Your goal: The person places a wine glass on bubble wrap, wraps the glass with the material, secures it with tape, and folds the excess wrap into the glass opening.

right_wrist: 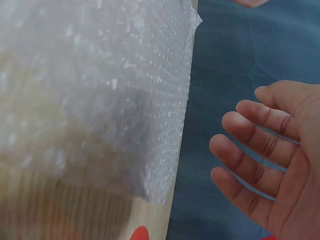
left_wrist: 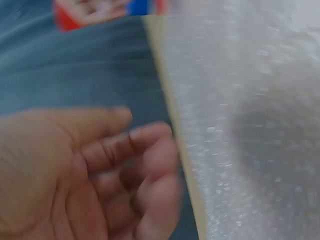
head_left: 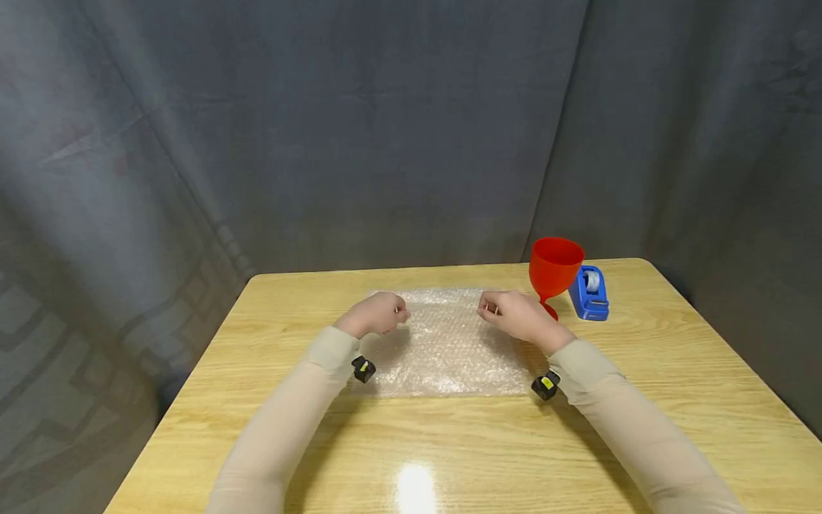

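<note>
A sheet of clear bubble wrap (head_left: 443, 360) lies flat on the wooden table. Over its left side hovers my left hand (head_left: 380, 314), fingers loosely curled and holding nothing; the left wrist view shows the thumb apart from the fingertips. My right hand (head_left: 519, 315) is above the sheet's right side, and in the right wrist view its fingers (right_wrist: 235, 152) are spread and relaxed with nothing in them. Just beyond that hand stands a red plastic goblet (head_left: 556, 268), upright, its foot partly covered by the hand in the head view.
A blue tape dispenser (head_left: 589, 303) with a roll of tape sits to the right of the goblet. The wooden table (head_left: 501, 450) ends at a grey curtain (head_left: 385, 143) behind and at both sides. A blurred red and blue shape (left_wrist: 145, 7) shows at the top of the left wrist view.
</note>
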A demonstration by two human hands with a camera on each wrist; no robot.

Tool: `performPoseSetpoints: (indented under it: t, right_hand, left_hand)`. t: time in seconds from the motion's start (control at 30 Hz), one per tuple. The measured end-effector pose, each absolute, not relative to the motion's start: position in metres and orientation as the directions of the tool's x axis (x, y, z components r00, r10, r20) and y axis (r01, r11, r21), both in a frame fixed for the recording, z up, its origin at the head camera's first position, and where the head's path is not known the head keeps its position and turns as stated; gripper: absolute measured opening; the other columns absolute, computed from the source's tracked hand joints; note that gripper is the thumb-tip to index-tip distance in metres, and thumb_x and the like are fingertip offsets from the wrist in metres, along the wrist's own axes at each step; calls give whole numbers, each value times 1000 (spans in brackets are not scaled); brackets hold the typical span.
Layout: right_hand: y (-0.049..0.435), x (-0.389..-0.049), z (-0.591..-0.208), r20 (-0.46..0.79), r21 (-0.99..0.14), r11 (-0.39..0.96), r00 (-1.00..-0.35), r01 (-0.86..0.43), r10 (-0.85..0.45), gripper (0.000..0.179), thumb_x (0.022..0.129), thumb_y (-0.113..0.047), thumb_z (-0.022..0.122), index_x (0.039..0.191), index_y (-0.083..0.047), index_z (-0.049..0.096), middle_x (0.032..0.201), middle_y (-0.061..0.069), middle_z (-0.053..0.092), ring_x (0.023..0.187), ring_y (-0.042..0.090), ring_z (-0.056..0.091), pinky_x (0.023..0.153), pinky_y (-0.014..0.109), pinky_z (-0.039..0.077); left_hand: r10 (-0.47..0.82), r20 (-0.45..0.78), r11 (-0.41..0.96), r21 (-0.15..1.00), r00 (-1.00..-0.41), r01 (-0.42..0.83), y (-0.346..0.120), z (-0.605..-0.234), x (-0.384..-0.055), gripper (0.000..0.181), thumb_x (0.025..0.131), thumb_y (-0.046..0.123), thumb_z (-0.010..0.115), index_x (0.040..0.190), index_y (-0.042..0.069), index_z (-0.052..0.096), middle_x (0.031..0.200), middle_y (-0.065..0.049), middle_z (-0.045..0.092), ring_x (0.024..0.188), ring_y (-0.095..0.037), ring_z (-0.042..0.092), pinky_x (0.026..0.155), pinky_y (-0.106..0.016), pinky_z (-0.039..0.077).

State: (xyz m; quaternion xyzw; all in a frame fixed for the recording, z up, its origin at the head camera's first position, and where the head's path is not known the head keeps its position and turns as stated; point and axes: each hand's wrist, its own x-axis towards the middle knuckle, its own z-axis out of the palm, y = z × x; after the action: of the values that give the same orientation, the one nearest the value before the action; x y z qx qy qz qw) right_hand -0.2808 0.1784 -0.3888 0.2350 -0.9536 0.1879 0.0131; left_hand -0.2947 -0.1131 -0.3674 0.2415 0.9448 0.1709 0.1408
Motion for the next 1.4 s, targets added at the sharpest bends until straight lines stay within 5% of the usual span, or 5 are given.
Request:
performPoseSetpoints:
  t: [0.23,0.47,0.67,1.0,1.4]
  right_hand:
    - [187,-280,-394,156,-342,801,-870,-491,-467,7,93,-23,63,93,-17,65,80,-4,64,66,12,53,58,24,47]
    - [191,-282,-397,157,-336,804,-871,-490,-465,7,93,-23,63,94,-16,66,81,-3,64,66,12,53,58,24,48]
    - [192,-282,-398,148,-332,807,-872,-489,-467,8,94,-23,63,96,-16,66,80,-3,65,64,11,53,57,23,48]
    - [200,-276,-403,149,-340,805,-872,-487,-465,7,94,-22,63,94,-16,65,79,-4,64,65,11,53,57,24,48]
    - [263,-255,-401,21,-476,738,-845,-478,-535,10,95,-18,62,99,-10,65,81,-4,60,66,8,48,59,23,43]
  left_hand:
    - [538,-140,783,449,-832,431,-145,-355,-292,27,100,25,53,119,7,60,112,-15,66,97,-25,65,83,-38,53]
    - [444,-353,894,233,-823,382,-164,-370,-277,60,98,31,55,148,2,35,151,-20,37,141,-39,31,116,-55,27]
    - [416,-424,909,177,-804,377,-167,-380,-269,71,95,32,60,151,5,26,157,-14,25,146,-42,14,117,-59,16]
    - [349,-404,937,167,-846,307,-169,-392,-267,73,90,34,67,149,7,33,148,-26,37,134,-43,40,107,-61,36]
    - [333,-403,941,200,-852,273,-169,-397,-266,71,91,31,66,149,7,33,148,-27,35,133,-44,40,106,-61,37]
